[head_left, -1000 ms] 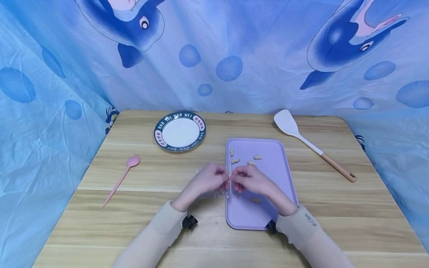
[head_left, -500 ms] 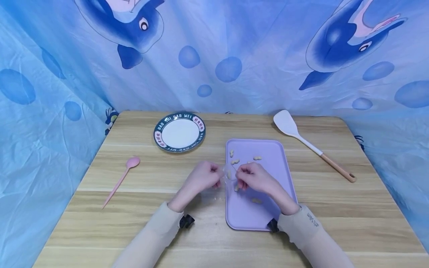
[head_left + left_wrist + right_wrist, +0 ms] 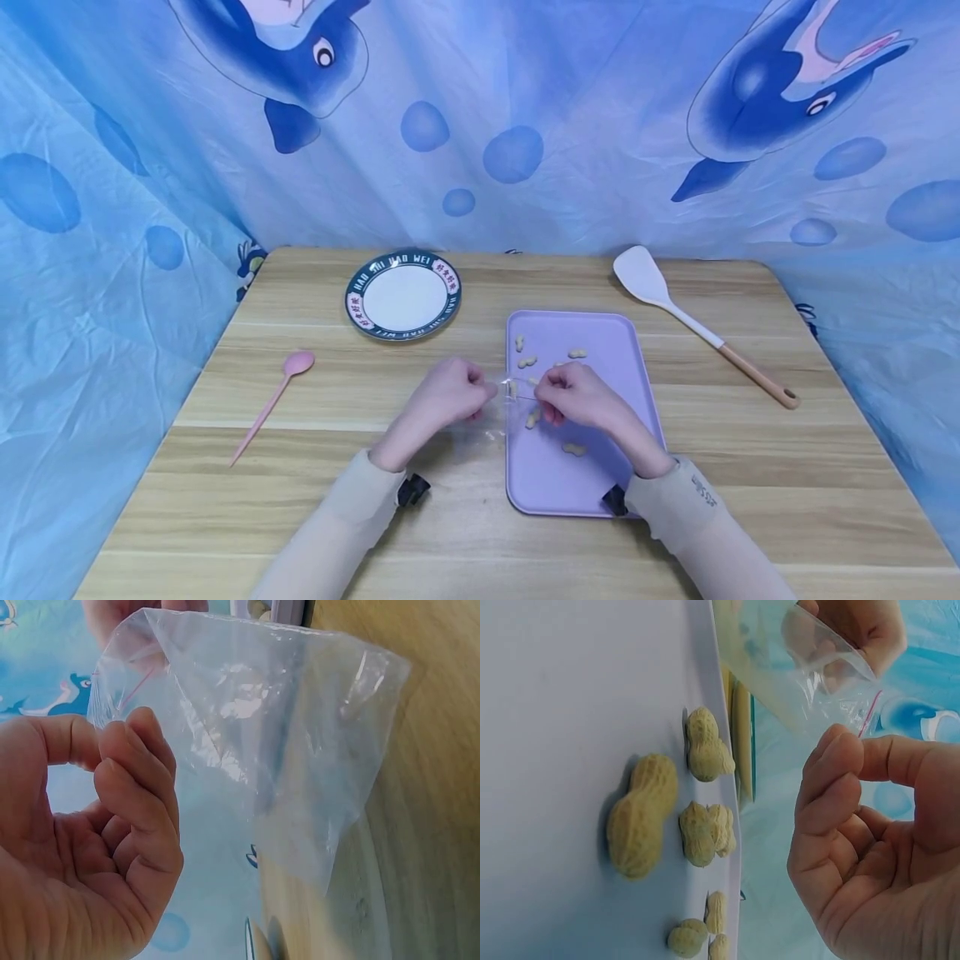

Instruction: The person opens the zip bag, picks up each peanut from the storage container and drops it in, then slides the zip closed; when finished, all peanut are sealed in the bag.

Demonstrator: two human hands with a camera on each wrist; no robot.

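Observation:
A clear zip bag [image 3: 262, 727] with a red line along its mouth is stretched between my two hands. My left hand [image 3: 448, 392] pinches one side of the mouth between thumb and fingertips. Opposite it, my right hand [image 3: 573, 395] pinches the other side, over the purple tray [image 3: 577, 487]. The bag's mouth is spread apart, and its body hangs to the left of the tray; I see nothing inside it. Several peanuts [image 3: 641, 817] in their shells lie on the tray, beneath and around my right hand.
A white plate [image 3: 405, 297] with a dark green patterned rim stands at the back left. On the left lies a pink spoon [image 3: 281, 387]. A white spatula [image 3: 678, 312] with a wooden handle rests at the right of the table [image 3: 750, 500]. A blue dolphin-print curtain [image 3: 585, 208] hangs behind.
My hands were together at the bag's mouth and have moved apart, left hand leftward, right hand rightward. The bag's mouth has opened between them. The peanuts stay on the tray.

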